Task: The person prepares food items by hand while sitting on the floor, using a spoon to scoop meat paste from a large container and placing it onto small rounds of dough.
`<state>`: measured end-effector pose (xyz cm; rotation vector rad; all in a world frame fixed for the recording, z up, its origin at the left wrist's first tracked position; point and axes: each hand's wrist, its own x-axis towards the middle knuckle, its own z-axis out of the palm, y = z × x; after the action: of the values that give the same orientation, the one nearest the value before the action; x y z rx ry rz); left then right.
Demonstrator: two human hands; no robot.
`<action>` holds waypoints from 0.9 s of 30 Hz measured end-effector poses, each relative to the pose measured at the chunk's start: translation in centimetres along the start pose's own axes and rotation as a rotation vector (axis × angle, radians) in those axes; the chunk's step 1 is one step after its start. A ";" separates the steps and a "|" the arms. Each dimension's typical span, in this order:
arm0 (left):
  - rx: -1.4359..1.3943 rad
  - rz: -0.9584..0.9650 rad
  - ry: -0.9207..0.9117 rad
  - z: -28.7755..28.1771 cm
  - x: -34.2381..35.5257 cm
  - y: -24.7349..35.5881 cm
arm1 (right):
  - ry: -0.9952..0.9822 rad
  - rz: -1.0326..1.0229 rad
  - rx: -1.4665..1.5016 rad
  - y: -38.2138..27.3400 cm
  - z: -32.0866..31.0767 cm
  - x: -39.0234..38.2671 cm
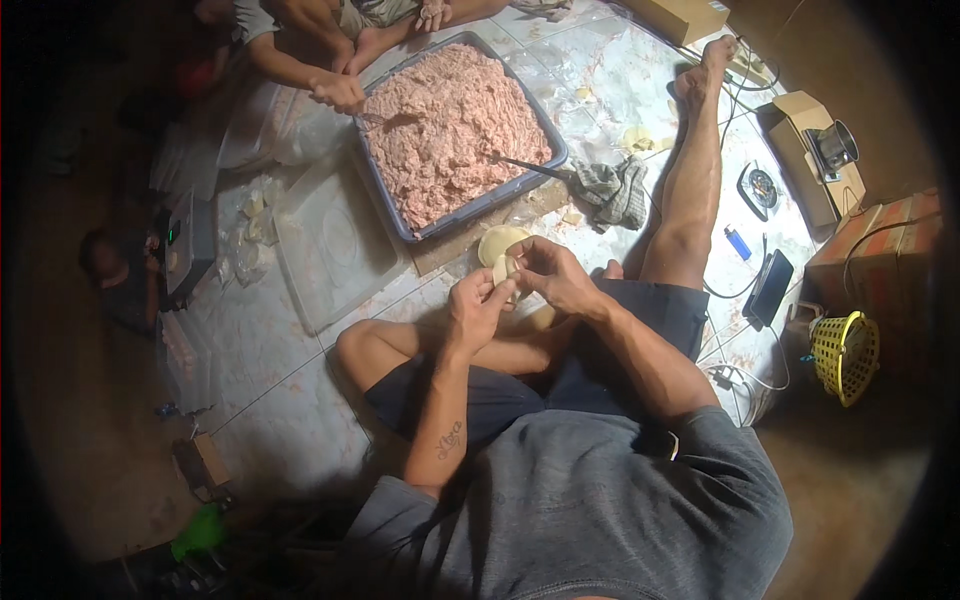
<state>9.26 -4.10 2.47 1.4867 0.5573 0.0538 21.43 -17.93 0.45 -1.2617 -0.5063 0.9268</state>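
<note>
Just beyond the black phone (769, 290) lies a blue lighter (738, 244) — a dark dish (761, 209) farther off — with a yellow basket (829, 352) at the phone's right.

Lettering, few marks in view. Left forearm (455, 390): dark tattoo (450, 440) in looping, script-like strokes, running lengthwise, nearer elbow than wrist; letters too small to make out with certainty. Far left, grey boxy device (203, 245): small green lit display (174, 232) on its dark face, seen at a slant, figures too small to read. Right side, cardboard box (885, 245): broad orange bands, any wording on them too blurred to tell.
</note>
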 end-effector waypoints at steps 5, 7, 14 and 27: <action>0.102 -0.086 -0.082 -1.9 -0.4 -0.1 | 0.021 0.002 -0.101 -0.2 -1.4 0.1; 0.105 -0.067 -0.140 -3.1 -0.4 0.0 | 0.025 0.023 -0.086 0.0 -2.1 0.4; -0.165 -0.046 -0.157 -3.3 -0.5 0.1 | -0.059 -0.009 -0.129 0.0 -1.1 0.4; -0.034 -0.152 -0.418 -4.5 -0.9 1.6 | 0.170 -0.016 -0.021 0.3 -3.0 0.9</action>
<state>7.19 -0.07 4.38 1.3673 0.3254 -0.3576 24.10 -18.93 -0.81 -1.3397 -0.3926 0.7945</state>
